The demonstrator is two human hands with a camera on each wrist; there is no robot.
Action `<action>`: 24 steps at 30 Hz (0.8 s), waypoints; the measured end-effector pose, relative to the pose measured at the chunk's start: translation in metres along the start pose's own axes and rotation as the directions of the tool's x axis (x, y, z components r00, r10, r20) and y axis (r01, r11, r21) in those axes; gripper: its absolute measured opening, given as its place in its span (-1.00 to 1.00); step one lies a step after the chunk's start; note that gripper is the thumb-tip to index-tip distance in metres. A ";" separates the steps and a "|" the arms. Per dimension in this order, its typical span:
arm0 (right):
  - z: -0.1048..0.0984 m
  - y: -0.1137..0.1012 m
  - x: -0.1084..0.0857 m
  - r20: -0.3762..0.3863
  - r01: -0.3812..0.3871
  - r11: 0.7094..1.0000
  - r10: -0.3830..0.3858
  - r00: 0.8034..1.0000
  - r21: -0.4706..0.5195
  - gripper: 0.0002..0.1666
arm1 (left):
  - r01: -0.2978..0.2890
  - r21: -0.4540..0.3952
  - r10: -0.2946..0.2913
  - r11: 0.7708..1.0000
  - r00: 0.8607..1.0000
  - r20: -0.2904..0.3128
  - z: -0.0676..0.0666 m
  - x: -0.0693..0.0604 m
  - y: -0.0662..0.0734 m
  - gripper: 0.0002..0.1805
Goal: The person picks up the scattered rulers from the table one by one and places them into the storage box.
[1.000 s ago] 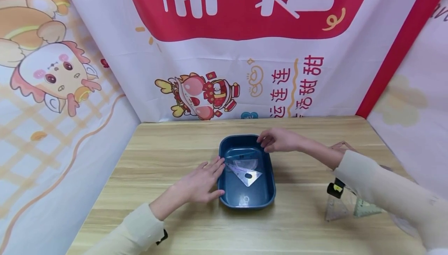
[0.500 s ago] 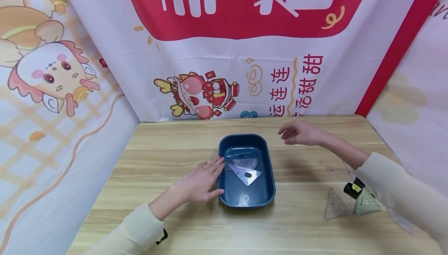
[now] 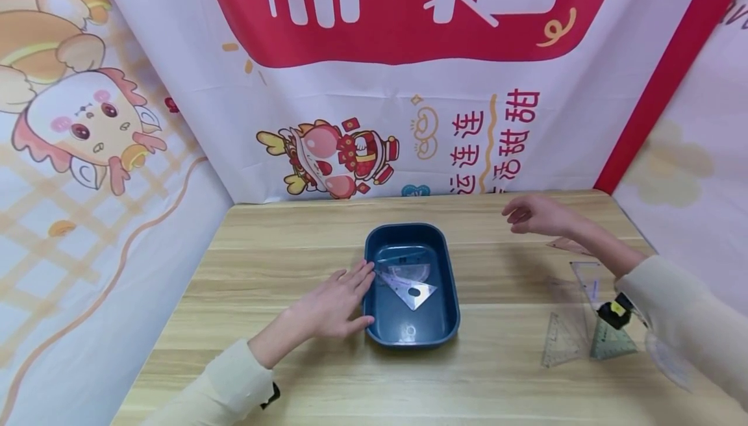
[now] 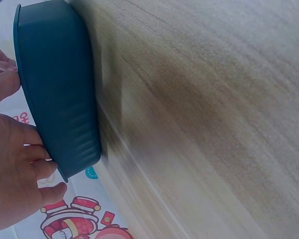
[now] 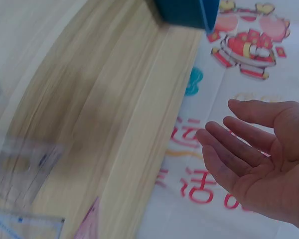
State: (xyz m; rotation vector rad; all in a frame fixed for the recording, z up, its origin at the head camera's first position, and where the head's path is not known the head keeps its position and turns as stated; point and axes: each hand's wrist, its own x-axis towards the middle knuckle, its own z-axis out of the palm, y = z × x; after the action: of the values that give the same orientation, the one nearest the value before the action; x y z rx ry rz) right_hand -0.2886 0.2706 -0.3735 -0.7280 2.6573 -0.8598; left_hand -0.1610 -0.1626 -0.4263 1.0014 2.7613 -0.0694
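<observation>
Left grip [image 3: 337, 306] against blue tray [image 3: 403, 319], right grip [image 3: 540, 215] aloft

The blue tray [image 5: 183, 12] — cut off up top (right wrist view).

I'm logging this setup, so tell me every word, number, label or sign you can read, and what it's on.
"运连连": red, on the banner.
"活甜甜": red, on the banner; the character below is cut off.
White characters on the banner: cut off, not readable.
"an", seemingly: on the right wall, cut off.
Marks on the set squares and protractor: too small to read.
</observation>
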 end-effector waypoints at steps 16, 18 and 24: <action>-0.005 0.051 -0.015 -0.050 -0.099 0.980 0.092 0.995 -0.170 -0.56 | -0.009 0.016 0.009 1.000 1.000 -0.015 0.001 0.000 -0.001 -0.06; -0.003 0.057 -0.017 -0.050 -0.099 0.978 0.091 0.995 -0.185 -0.56 | -0.009 0.017 0.009 1.000 1.000 -0.013 0.001 0.000 -0.001 -0.06; -0.001 0.075 -0.023 -0.054 -0.098 0.975 0.089 0.995 -0.198 -0.51 | -0.006 0.026 0.006 1.000 1.000 -0.015 0.002 -0.001 -0.002 -0.06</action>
State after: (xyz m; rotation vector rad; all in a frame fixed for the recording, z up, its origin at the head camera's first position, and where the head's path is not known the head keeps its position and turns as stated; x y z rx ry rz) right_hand -0.2980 0.3355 -0.4156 -0.6280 2.8224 -0.5965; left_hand -0.1610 -0.1646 -0.4281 1.0205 2.7775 -0.0971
